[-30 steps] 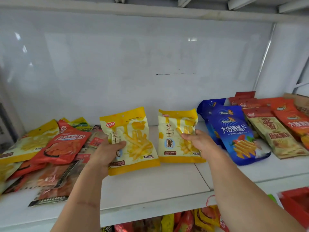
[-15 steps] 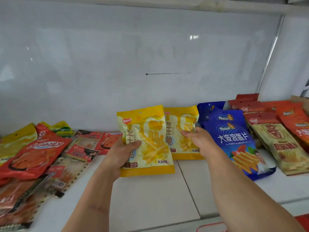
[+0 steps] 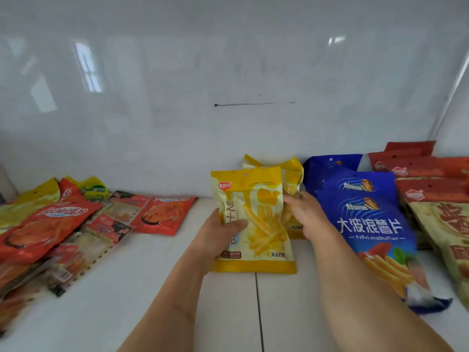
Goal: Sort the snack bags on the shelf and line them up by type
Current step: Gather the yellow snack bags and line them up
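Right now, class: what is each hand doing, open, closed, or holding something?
Left hand: grips the front yellow snack bag.
Right hand: holds the rear yellow snack bag, standing just behind the front one.

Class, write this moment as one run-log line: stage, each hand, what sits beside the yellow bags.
stage: grouping yellow bags | left hand: holds front yellow bag | right hand: holds rear yellow bag | right of them: blue bags

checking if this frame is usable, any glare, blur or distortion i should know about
Head view: window glare reflects off the glossy back wall; motion blur smears the lower end of the blue bag and the red bags at the left edge; wide-angle bending at the sides; the front yellow bag is fairly sharp.
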`<state>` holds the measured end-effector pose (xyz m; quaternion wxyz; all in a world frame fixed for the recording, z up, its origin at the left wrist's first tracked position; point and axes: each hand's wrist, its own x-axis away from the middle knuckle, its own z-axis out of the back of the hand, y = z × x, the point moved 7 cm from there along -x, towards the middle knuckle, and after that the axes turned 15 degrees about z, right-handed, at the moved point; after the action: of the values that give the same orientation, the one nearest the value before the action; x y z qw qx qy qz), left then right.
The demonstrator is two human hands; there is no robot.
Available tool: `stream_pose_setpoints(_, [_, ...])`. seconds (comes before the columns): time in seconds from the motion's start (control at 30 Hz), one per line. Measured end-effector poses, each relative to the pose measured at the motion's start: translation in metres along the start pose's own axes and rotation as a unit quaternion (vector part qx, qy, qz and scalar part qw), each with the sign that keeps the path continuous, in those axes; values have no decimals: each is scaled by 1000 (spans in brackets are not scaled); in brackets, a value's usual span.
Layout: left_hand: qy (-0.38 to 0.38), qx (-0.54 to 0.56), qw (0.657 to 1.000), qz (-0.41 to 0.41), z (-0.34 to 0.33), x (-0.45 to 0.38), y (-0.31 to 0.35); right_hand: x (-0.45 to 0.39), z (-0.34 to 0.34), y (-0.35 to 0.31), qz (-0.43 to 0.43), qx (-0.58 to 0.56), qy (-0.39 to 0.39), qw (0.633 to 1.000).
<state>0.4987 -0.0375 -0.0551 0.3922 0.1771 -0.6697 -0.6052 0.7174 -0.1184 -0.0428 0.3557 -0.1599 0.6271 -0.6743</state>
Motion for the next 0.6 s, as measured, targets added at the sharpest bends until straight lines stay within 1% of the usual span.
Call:
stream_pose_setpoints(0.2, [51, -32, 998, -3, -8, -10, -1, 1, 1, -2, -43, -53, 14, 998])
stream_pose_setpoints(0.43, [95, -60, 994, -17, -18, -11, 2, 4, 0, -8, 21, -8, 10, 1000])
stream_pose_setpoints(0.6, [120, -113, 986, -21, -26, -13, 3, 6, -2, -6, 55, 38, 8, 998])
